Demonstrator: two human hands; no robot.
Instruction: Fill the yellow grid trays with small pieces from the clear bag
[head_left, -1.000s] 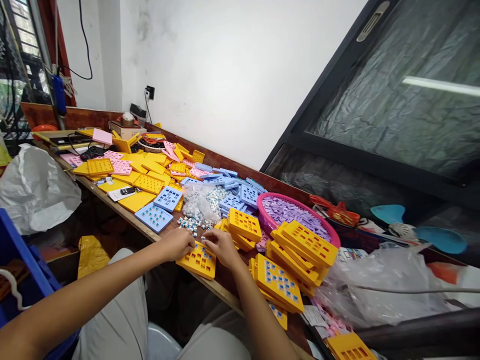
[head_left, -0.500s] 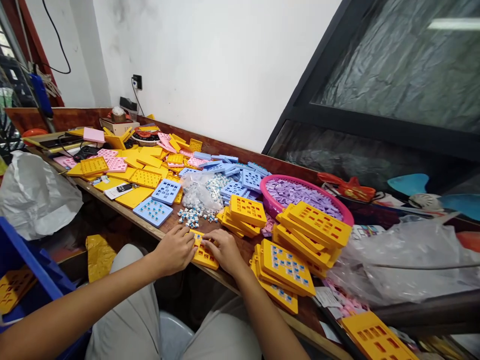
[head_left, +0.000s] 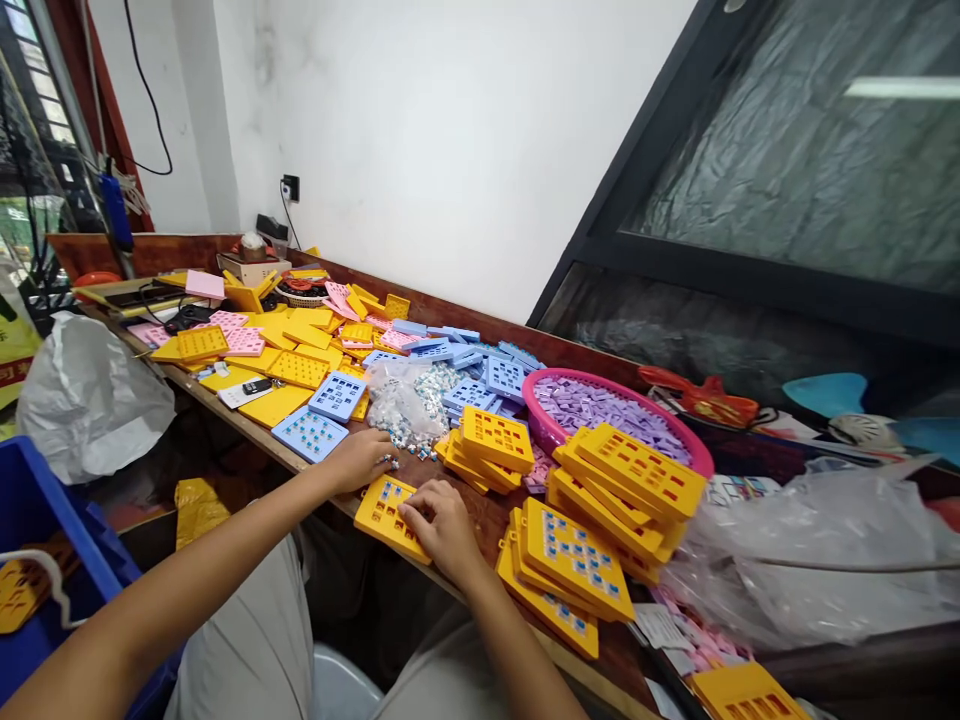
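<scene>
Landmark: one pink basin (head_left: 541, 424), filled with purple pieces (head_left: 600, 405), too many to count. One yellow plate (head_left: 380, 515), partly filled with white-and-blue pieces (head_left: 424, 452), is located left of the basin, on its near side, at the table edge. Its right end is touched by the half-curled right hand (head_left: 446, 527); whether a piece is pinched cannot be told. The left hand (head_left: 367, 460), farther left of the basin, is narrowed beside the loose pieces; its contents cannot be made out. Three stacks of yellow plates (head_left: 577, 545) are counted on the basin's near side. Two blue plates (head_left: 309, 435) are seen far left of it, overlapping.
</scene>
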